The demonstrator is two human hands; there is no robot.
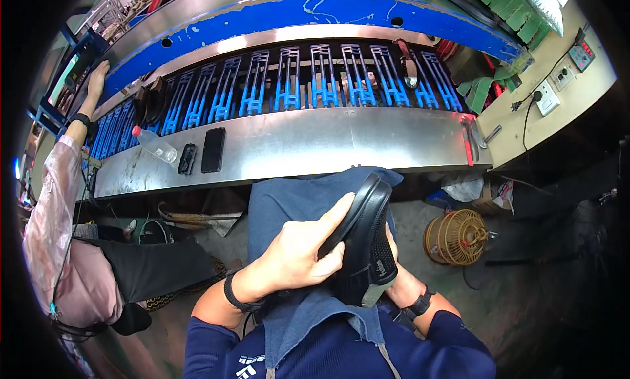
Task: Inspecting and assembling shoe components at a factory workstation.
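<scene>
A black shoe [365, 241] with a perforated side is held upright over my lap, its toe pointing away from me. My left hand [298, 251] grips it from the left, with the index finger stretched along the sole edge and the thumb against the lower side. From the right, my right hand [404, 284] holds the shoe near its pale heel end; most of those fingers are hidden behind it. A blue apron [275, 211] lies under the shoe.
Ahead runs a metal ledge [295, 139] beside a conveyor of blue racks [289, 84]. A bottle [155, 145], a phone [213, 149] and red-handled pliers [468, 143] lie on it. A wicker basket [453, 238] stands at right. A co-worker's arm [69, 149] reaches in at left.
</scene>
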